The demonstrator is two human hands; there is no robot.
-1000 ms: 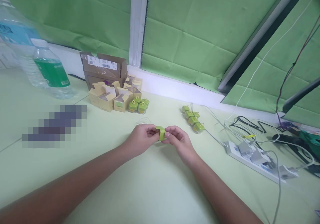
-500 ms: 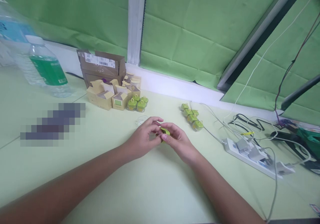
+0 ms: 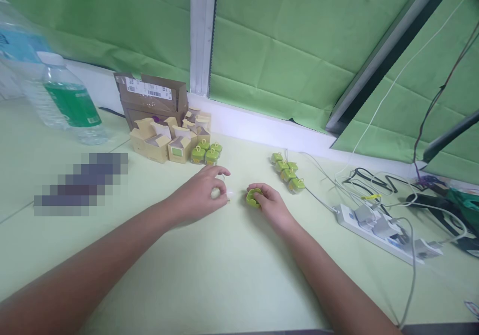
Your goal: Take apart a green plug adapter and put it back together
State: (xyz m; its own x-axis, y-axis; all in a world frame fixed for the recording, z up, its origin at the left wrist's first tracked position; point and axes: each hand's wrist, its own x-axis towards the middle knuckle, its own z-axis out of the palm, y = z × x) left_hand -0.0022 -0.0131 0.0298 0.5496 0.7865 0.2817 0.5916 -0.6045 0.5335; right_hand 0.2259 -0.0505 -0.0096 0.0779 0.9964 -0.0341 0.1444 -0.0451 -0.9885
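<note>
Lid [image 3: 252,201] sits pinched in the right hand [image 3: 275,206], rightward of the left hand [image 3: 198,195], whose curled fingers' hold is unclear.

Free to pass over the table [image 3: 213,285] between left forearm [image 3: 116,256] and right forearm [image 3: 325,271]. Blocked beyond the left hand [image 3: 200,193] by jar cluster [image 3: 211,156] and open cartons [image 3: 181,153]; obstructed past the right hand [image 3: 271,203] by jar row [image 3: 288,175], then power strip [image 3: 359,230] and cable [image 3: 413,275].

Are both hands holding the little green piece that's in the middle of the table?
No, only the right hand holds the green piece; the left hand is apart from it.
</note>
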